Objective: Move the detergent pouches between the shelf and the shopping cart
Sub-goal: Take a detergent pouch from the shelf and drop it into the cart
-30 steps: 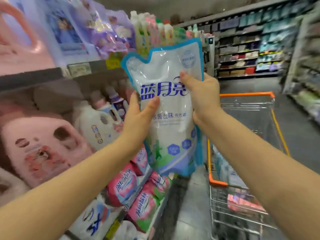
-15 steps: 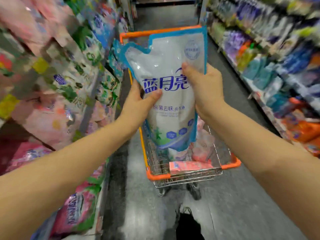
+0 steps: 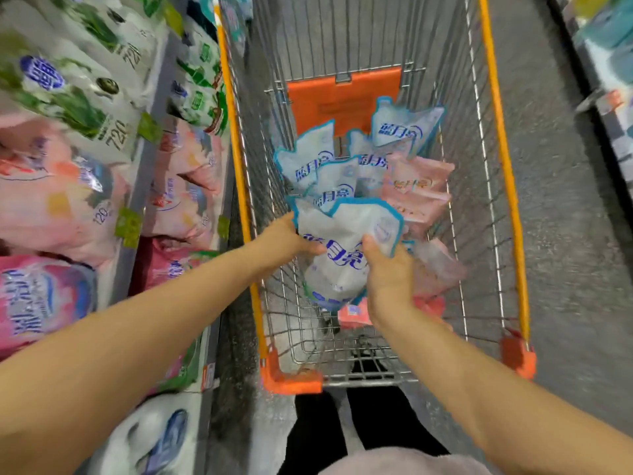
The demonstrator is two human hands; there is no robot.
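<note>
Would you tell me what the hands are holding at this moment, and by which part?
Both hold one blue-edged white detergent pouch: the left hand grips its upper left edge, the right hand its upper right side.

My head camera looks steeply down into the shopping cart (image 3: pixel 240 186), close up, with the shelf (image 3: pixel 148 156) on my left.
</note>
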